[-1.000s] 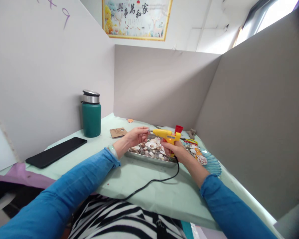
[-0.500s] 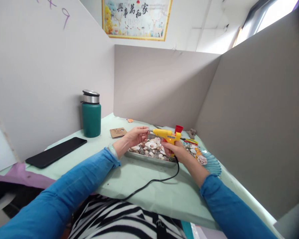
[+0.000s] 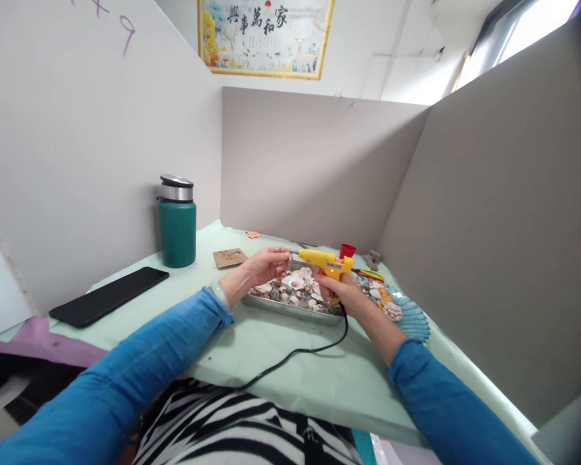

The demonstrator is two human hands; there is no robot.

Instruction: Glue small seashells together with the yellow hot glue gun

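My right hand (image 3: 339, 287) is wrapped round the handle of a yellow hot glue gun (image 3: 319, 259), whose nozzle points left. At the nozzle's tip, my left hand (image 3: 267, 263) pinches something small; it is too tiny and too covered by the fingers to name. Both hands are above a metal tray (image 3: 290, 311) filled with shells (image 3: 296, 282). From the gun's handle a black cord (image 3: 300, 351) runs down over the table toward my lap.
A green bottle (image 3: 177, 232) and a black phone (image 3: 110, 296) are on the left. Behind my left hand lies a brown card (image 3: 229, 258). A red cup (image 3: 347, 250), yellow-handled pliers (image 3: 370, 275) and a blue scallop shell (image 3: 411, 320) are on the right. Grey panels (image 3: 314, 168) surround the table.
The glue gun has shifted very slightly to the right, and its nozzle remains at my left fingertips. Everything else looks the same.
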